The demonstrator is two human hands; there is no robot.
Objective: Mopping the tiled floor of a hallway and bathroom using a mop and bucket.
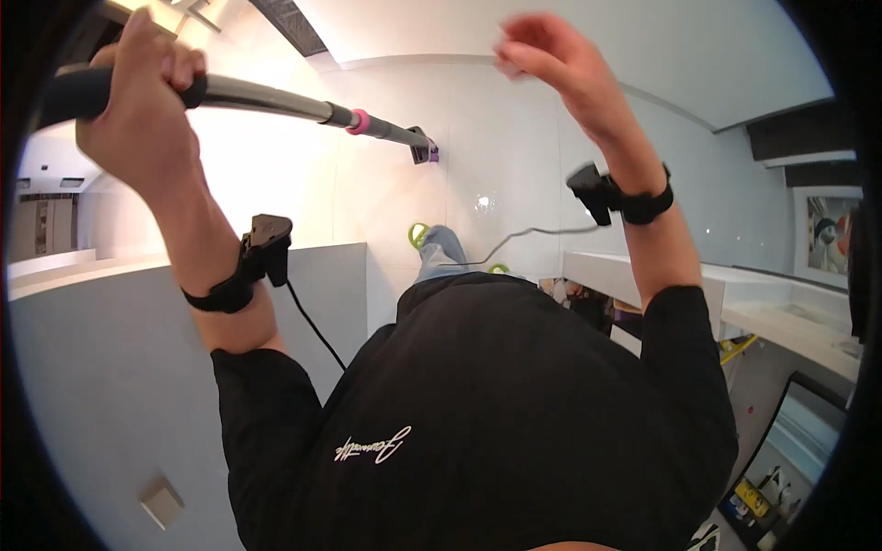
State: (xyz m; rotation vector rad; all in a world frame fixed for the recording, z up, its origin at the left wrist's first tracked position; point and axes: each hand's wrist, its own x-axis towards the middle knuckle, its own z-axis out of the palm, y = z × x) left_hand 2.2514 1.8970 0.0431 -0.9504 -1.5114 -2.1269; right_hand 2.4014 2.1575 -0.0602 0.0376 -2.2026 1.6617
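Note:
My left hand [142, 110], raised at the far left, is wrapped round the black grip [78, 96] of a long mop. Its shiny telescopic pole [266, 95] runs right and down toward the floor, with a pink ring [359, 121] and a grey lower section. At its lower end is a small dark head [421, 145] with some purple on it, seen partly edge-on. High on the right hangs my right hand [560, 60], slightly blurred, its fingers loosely curled and apart from the mop. Nothing shows in it.
Pale glossy tiles [496, 147] cover the floor around my feet in green shoes [418, 235]. A grey partition [184, 386] stands on my left. To my right is a white counter [680, 280]. A cable [542, 230] runs from my right wrist strap.

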